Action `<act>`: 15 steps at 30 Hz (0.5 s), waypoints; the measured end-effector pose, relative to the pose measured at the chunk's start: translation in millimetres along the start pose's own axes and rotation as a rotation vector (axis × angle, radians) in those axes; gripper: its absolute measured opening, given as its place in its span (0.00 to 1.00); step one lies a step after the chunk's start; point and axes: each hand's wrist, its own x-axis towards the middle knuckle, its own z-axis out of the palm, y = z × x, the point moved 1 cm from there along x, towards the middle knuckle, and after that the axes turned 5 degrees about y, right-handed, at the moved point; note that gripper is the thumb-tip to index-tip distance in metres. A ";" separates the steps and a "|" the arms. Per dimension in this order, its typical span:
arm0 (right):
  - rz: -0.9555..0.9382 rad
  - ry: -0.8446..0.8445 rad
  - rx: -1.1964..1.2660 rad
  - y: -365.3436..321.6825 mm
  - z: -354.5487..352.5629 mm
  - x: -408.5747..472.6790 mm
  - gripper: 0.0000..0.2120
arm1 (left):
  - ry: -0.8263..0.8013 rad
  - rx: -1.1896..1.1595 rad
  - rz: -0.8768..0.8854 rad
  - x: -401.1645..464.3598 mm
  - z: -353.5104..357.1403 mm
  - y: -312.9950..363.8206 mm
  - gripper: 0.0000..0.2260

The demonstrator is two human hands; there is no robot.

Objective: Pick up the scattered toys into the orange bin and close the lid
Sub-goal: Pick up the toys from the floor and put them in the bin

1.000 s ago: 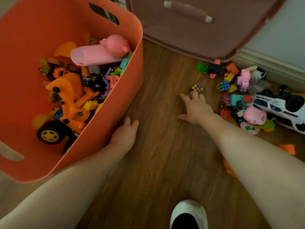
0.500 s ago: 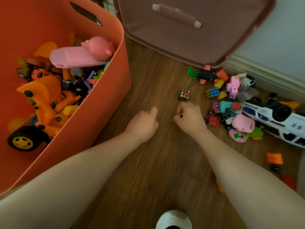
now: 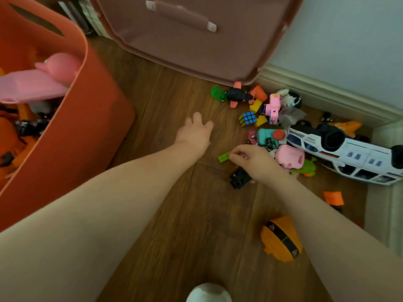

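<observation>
The orange bin point(image 3: 72, 136) stands at the left, holding a pink toy point(image 3: 58, 67) and several orange ones. Its brownish-pink lid point(image 3: 196, 46) leans upright at the back. Scattered toys lie on the floor at the right: a puzzle cube point(image 3: 247, 119), a pink pig point(image 3: 289, 158), a teal toy point(image 3: 269, 136) and a white bus point(image 3: 349, 158). My left hand point(image 3: 196, 134) reaches over the floor with relaxed fingers and holds nothing that shows. My right hand point(image 3: 250, 159) pinches a green brick point(image 3: 224, 158) by the pile. A black toy car point(image 3: 239, 178) lies right under that hand.
A white baseboard point(image 3: 327, 94) and the wall close off the right side. An orange dome-shaped toy point(image 3: 281, 240) lies near my right forearm, and an orange piece point(image 3: 333, 198) lies further right. My shoe tip point(image 3: 208, 293) shows at the bottom edge.
My left hand went from the bin's side to a fist, then opened and reached forward. My right hand moved to the pile and took the green brick. The smaller cube is out of sight.
</observation>
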 end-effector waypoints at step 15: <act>0.153 0.030 -0.664 -28.5 46.2 24.3 0.18 | -0.171 -0.415 -0.319 -85.4 20.4 -75.3 0.19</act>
